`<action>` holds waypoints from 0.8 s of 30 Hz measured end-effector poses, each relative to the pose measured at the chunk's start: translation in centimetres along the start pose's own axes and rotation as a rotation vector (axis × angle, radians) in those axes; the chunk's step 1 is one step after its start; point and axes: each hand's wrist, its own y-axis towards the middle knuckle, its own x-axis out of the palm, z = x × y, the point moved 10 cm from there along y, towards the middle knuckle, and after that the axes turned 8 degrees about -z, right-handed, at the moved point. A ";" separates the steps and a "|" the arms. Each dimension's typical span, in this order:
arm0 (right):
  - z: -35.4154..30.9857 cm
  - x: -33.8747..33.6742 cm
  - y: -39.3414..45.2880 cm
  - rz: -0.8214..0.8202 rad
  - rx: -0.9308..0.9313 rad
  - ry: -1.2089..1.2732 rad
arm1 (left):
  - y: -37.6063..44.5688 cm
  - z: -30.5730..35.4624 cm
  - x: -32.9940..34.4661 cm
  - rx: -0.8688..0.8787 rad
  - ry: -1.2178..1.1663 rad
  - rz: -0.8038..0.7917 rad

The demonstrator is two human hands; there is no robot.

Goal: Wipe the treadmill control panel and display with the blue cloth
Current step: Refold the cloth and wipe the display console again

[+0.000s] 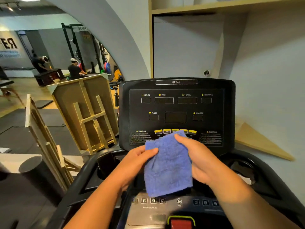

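Note:
The blue cloth (167, 166) hangs folded between both hands, in front of the treadmill's black display (175, 111). My left hand (137, 160) pinches its upper left edge. On the cloth's right side, my right hand (196, 156) holds it with fingers over the top corner. The cloth's top covers part of the row of yellow buttons (166, 131) at the display's lower edge; whether it touches them I cannot tell. Beneath the cloth lies the lower control panel (179, 202) with number keys and a red safety key (180, 223).
Black handrails (85, 171) curve along both sides of the console. A wooden easel-like frame (89, 113) and a black cylinder (31, 164) stand at the left. A wall mirror (49, 63) reflects the gym and two people. A white wall is to the right.

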 end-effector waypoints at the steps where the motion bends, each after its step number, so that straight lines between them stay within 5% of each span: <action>1: 0.0 -0.4 -1.0 0.014 -0.005 0.071 | 0.0 0.4 0.9 0.002 0.008 -0.015; 6: 0.1 -2.2 -5.4 -0.038 -0.079 0.243 | 0.2 2.8 3.9 0.050 0.072 0.001; 11: 1.2 -4.0 -7.8 0.041 -0.121 0.299 | -2.0 6.0 4.9 0.313 0.585 0.372; 14: 0.9 -4.4 -8.5 0.069 -0.169 0.321 | -4.7 7.7 11.0 0.554 0.814 0.186; 17: 0.7 -5.0 -9.0 0.114 -0.215 0.341 | -4.8 7.0 14.0 0.579 1.006 0.094; 24: 0.3 -4.5 -10.1 0.039 -0.239 0.367 | -3.7 6.0 13.6 0.485 0.994 0.067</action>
